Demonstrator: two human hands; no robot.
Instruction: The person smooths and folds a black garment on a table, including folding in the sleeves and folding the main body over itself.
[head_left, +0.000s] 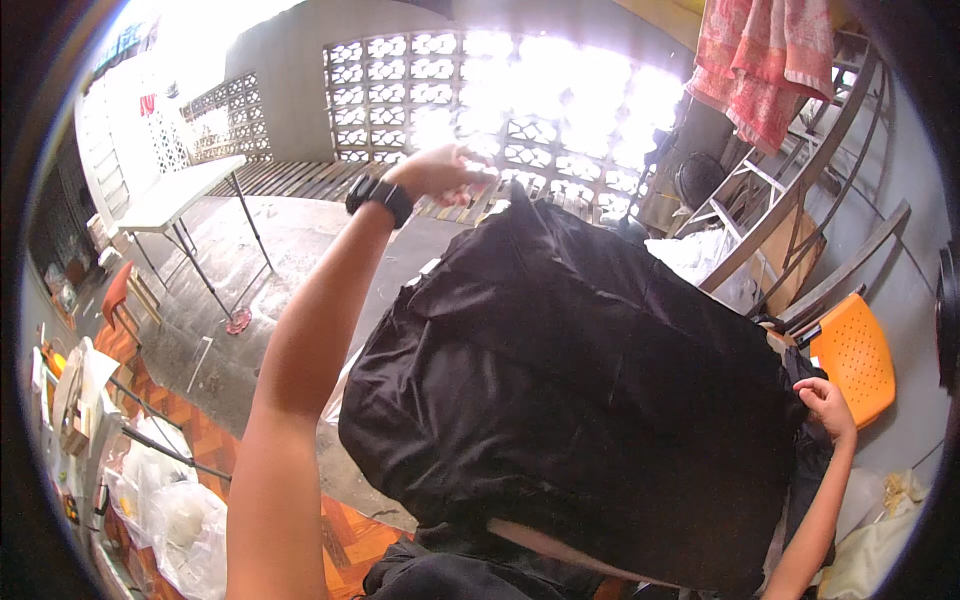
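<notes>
A large piece of black cloth (585, 360) is spread out before me and covers much of the view, with creases along its left side and a raised point at its top. My left hand (442, 174), with a black watch (380, 199) at the wrist, is up beside that point with its fingers apart; a small gap shows between it and the cloth. On the right, my right hand (823, 405) pinches the edge of the black cloth between thumb and fingers. What lies under the cloth is mostly hidden.
An orange plastic chair (855, 360) stands close beyond my right hand. Pink towels (765, 67) hang at upper right before a ladder (742, 187). A white folding table (180, 196) stands far left. Plastic bags (187, 525) lie at lower left.
</notes>
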